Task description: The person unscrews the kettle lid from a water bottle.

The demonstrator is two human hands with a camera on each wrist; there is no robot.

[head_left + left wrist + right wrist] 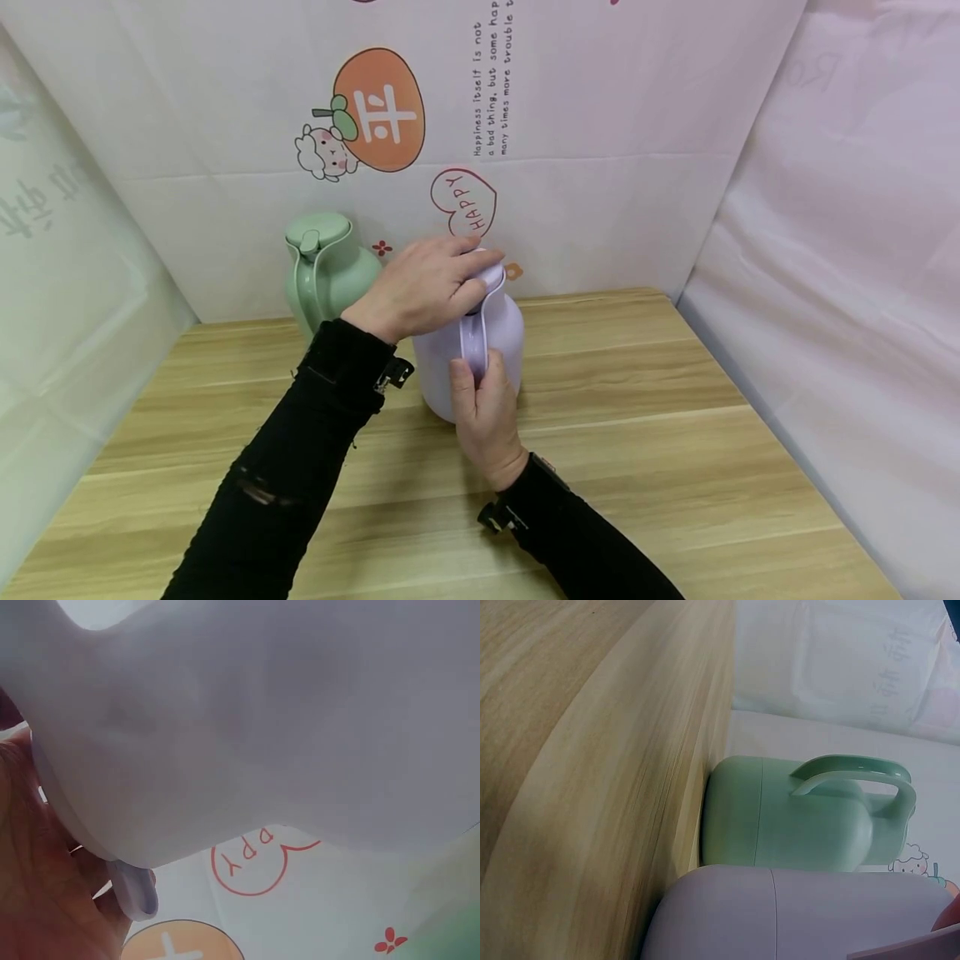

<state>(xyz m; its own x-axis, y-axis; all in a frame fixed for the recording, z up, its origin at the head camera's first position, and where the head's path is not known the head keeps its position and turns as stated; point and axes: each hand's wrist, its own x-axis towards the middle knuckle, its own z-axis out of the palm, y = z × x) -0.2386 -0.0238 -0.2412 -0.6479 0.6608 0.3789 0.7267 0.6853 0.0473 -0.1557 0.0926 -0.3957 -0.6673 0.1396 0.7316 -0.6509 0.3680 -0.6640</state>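
A lilac jug stands upright on the wooden table. My left hand reaches over its top, thumb and fingers spread about the lilac lid, which they partly cover. My right hand grips the jug's handle low down, with the thumb along it. In the left wrist view the jug's pale body fills much of the picture, with the left hand at the left edge near a small lilac tab. The right wrist view shows the lilac jug's side.
A green jug with its lid on stands upright at the back left, beside the lilac one and partly behind my left hand. Printed white cloth hangs behind the wooden table and at both sides.
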